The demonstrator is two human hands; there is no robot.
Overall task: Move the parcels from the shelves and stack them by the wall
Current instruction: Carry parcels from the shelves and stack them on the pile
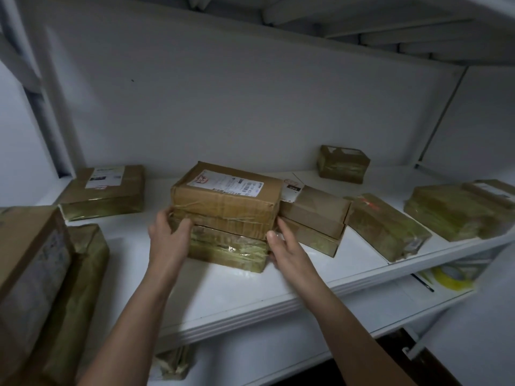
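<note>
Forward, left hand [170, 238], fingers curled round the parcel stack [228, 207]; right hand [287, 252], fingers straight, against it.

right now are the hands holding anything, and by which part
The middle stack of two parcels, by its ends: the left hand curls its fingers round the left end, and the right hand presses straight fingers on the lower right corner.

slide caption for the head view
Left hand and right hand at the sides of two stacked parcels on a white shelf
</note>
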